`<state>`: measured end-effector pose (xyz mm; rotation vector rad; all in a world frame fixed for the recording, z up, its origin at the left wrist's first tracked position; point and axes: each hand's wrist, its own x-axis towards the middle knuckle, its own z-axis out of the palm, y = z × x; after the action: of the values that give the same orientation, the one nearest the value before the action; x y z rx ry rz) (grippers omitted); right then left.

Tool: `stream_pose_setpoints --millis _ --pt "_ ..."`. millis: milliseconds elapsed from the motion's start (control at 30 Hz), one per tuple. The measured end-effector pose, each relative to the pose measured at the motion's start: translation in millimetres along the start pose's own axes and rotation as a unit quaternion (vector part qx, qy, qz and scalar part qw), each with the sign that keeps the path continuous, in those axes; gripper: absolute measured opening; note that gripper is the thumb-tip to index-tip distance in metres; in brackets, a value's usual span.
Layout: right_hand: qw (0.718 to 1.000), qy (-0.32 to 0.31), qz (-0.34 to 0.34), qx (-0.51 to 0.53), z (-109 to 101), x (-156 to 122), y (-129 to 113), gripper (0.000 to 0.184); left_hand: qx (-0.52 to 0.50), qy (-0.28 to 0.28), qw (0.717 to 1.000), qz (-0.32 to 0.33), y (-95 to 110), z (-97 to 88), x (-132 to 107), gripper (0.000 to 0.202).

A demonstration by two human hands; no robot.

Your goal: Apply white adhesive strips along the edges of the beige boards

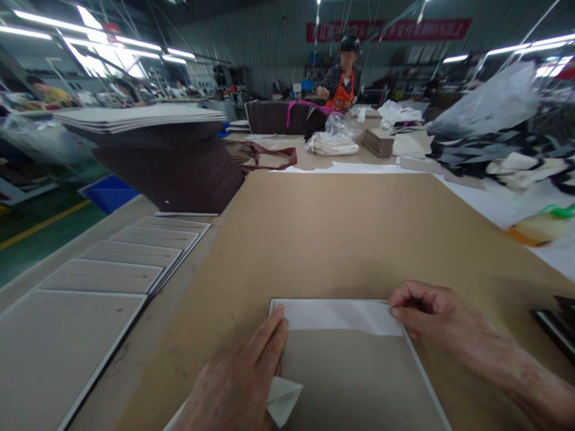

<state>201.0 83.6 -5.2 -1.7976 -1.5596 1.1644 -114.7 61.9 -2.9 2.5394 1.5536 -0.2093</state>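
A grey-beige panel [341,377] with pale edges lies in front of me. Along its far end runs a white strip [332,314] that looks like paper or film. My right hand [426,308] is closed in a pinch at the strip's right end, by the panel's far right corner. My left hand [242,371] rests on the panel's left edge, fingers stretched out towards the far left corner. A folded white scrap [284,400] pokes out from beneath the left palm; whether it is gripped is hidden.
Overlapping similar panels [90,341] lie at left, before a tall stack of dark boards [166,161]. Brown board [336,233] covers the table. Dark strips [557,329] sit at right; plastic bags [489,102] and cloth lie beyond. A co-worker [344,84] stands across the table.
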Motion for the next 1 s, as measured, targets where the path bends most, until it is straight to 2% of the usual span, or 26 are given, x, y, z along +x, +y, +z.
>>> stream_pose_setpoints --millis 100,233,333,433,667,800,900,1000 --pt "0.999 -0.019 0.012 0.025 -0.4 -7.4 -9.7 0.020 -0.014 -0.013 1.000 0.011 -1.2 -2.9 1.6 0.079" --pt "0.989 -0.103 0.065 0.088 -0.7 -14.6 -15.5 0.028 -0.032 -0.064 0.997 0.016 -4.4 -4.3 4.6 0.085" --pt "0.982 -0.133 0.084 0.107 -1.1 -14.5 -11.3 0.028 -0.026 -0.029 0.999 0.018 -3.6 -3.3 3.4 0.080" --pt "0.983 -0.119 0.088 0.109 -1.8 -11.3 -6.1 0.026 -0.020 -0.009 1.000 0.019 -2.2 -2.8 1.6 0.078" --pt "0.985 -0.059 0.106 0.120 0.5 -5.7 -1.9 0.026 -0.032 -0.023 0.999 0.033 -7.7 0.1 4.2 0.079" --pt "0.986 -0.031 0.114 0.115 5.4 -1.9 -6.0 0.028 -0.034 -0.046 0.996 0.063 -14.3 5.5 7.2 0.079" --pt "0.992 -0.018 0.105 0.073 8.7 2.9 -5.1 0.027 -0.031 -0.033 0.997 0.067 -15.8 6.2 7.9 0.074" --pt "0.998 0.024 0.057 -0.009 10.9 6.4 -0.6 0.020 -0.021 -0.018 0.998 0.058 -13.2 4.2 5.9 0.075"
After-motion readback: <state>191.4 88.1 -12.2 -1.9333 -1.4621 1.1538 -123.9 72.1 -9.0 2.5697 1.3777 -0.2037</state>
